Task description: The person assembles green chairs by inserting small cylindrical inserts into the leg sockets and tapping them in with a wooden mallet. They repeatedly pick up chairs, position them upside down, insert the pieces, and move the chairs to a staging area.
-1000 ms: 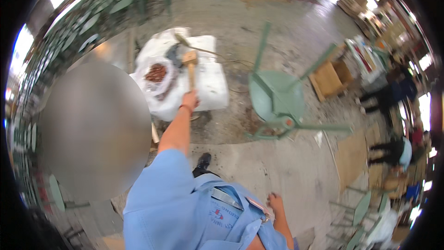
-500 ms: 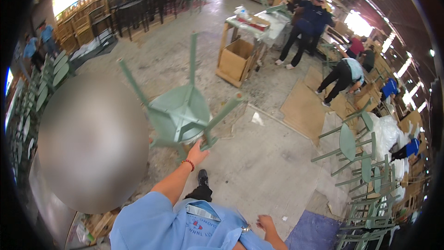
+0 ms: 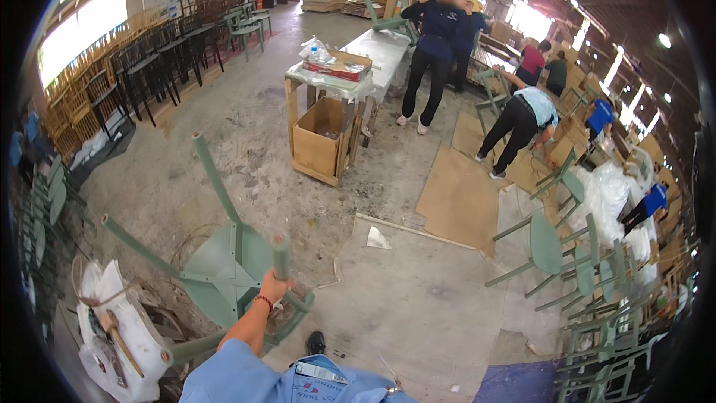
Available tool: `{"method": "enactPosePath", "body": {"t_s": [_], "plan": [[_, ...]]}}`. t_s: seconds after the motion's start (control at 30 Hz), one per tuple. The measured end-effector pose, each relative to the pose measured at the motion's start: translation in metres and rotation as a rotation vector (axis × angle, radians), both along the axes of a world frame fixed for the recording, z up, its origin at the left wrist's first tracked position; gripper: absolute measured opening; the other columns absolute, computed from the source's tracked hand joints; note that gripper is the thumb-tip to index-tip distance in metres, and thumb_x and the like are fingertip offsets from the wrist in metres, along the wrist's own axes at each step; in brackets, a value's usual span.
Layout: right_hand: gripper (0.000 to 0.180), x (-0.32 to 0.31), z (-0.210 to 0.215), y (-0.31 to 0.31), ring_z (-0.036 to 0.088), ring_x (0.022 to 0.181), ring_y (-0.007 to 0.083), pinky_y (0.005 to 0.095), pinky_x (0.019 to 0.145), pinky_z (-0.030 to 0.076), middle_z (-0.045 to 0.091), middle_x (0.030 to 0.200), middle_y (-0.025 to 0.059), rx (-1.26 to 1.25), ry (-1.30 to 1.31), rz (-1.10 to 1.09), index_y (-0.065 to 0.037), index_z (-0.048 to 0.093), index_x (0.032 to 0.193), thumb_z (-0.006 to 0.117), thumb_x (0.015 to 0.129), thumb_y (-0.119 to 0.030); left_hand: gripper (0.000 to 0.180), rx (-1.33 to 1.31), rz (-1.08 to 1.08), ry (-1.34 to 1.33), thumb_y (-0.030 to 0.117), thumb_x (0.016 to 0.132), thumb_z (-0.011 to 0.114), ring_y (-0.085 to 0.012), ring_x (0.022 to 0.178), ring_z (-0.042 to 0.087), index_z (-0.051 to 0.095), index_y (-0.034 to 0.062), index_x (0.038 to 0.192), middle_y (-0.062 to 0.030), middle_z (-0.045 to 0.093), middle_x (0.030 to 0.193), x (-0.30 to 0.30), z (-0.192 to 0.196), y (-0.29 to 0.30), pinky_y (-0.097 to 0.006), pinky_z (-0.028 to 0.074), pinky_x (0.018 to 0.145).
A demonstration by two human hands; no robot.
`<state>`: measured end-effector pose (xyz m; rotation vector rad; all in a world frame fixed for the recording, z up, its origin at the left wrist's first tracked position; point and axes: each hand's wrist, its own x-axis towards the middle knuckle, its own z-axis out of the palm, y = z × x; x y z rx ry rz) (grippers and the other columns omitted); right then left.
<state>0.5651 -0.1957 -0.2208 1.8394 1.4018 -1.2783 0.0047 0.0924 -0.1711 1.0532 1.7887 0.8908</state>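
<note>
Green upturned chair (image 3: 233,272); my left hand (image 3: 274,286) clamped round its leg (image 3: 280,255), fingertips hidden; my right hand out of view; mallet (image 3: 119,339) near the edge of white covering (image 3: 149,351); scuffed concrete floor (image 3: 418,313).

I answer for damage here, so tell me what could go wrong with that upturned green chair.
The left hand holds the upturned green chair by one leg, and no second hand shows on it, so it might twist or slip. If dropped, it could strike the black shoe close by. The tip of another leg appears near the white padding and could knock the mallet lying there.
</note>
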Motion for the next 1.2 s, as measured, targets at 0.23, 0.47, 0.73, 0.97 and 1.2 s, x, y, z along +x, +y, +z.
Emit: {"method": "enactPosePath", "body": {"t_s": [0.23, 0.47, 0.73, 0.97, 1.2], "plan": [[0.076, -0.01, -0.05, 0.176, 0.062, 0.101, 0.0352, 0.0475, 0.078, 0.053, 0.059, 0.12, 0.0251, 0.091, 0.346, -0.955, 0.003, 0.044, 0.137, 0.058, 0.09, -0.054, 0.015, 0.433, 0.243, -0.372, 0.0, 0.07, 0.073, -0.0185, 0.074, 0.06, 0.062, 0.001, 0.08, -0.0066, 0.062, 0.08, 0.034, 0.122, 0.117, -0.033, 0.048, 0.069], [0.09, 0.035, 0.032, 0.427, 0.05, 0.124, 0.0394, 0.0536, 0.102, 0.04, 0.05, 0.137, 0.0186, 0.062, 1.552, -1.016, -0.006, 0.036, 0.144, 0.042, 0.086, -0.074, 0.02, 0.741, 0.222, -0.927, 0.004, 0.079, 0.066, -0.0219, 0.084, 0.06, 0.056, 0.0083, 0.096, -0.0059, 0.059, 0.086, 0.167, 0.263, 0.131, -0.041, 0.05, 0.085], [0.068, 0.141, 0.307, 0.565, 0.066, 0.079, 0.0296, 0.0423, 0.069, 0.055, 0.065, 0.109, 0.0198, 0.309, 1.721, -0.356, 0.002, 0.051, 0.13, 0.073, 0.071, -0.024, 0.025, 0.616, 0.618, -1.1, 0.025, 0.093, 0.058, -0.0267, 0.09, 0.061, 0.052, 0.0031, 0.105, -0.0114, 0.062, 0.095, 0.221, 0.175, 0.219, -0.05, 0.049, 0.091], [0.063, 0.051, 0.29, 0.624, 0.065, 0.087, 0.0241, 0.0369, 0.08, 0.052, 0.067, 0.102, 0.0146, 0.685, 0.956, 0.042, 0.001, 0.056, 0.124, 0.077, 0.069, -0.02, 0.036, 0.107, 0.291, -0.977, 0.026, 0.096, 0.058, -0.0316, 0.111, 0.056, 0.05, 0.0026, 0.121, -0.0153, 0.053, 0.122, 0.325, 0.077, 0.206, -0.051, 0.046, 0.094], [0.084, 0.003, 0.101, 0.557, 0.046, 0.13, 0.0348, 0.0402, 0.107, 0.039, 0.049, 0.14, 0.0218, 0.374, 0.501, 0.057, -0.001, 0.041, 0.144, 0.074, 0.07, -0.024, 0.031, -0.133, 1.015, -0.174, 0.018, 0.088, 0.054, -0.0251, 0.078, 0.067, 0.059, 0.0032, 0.115, -0.0165, 0.067, 0.092, 0.208, 0.036, -0.147, -0.037, 0.052, 0.058]]}}
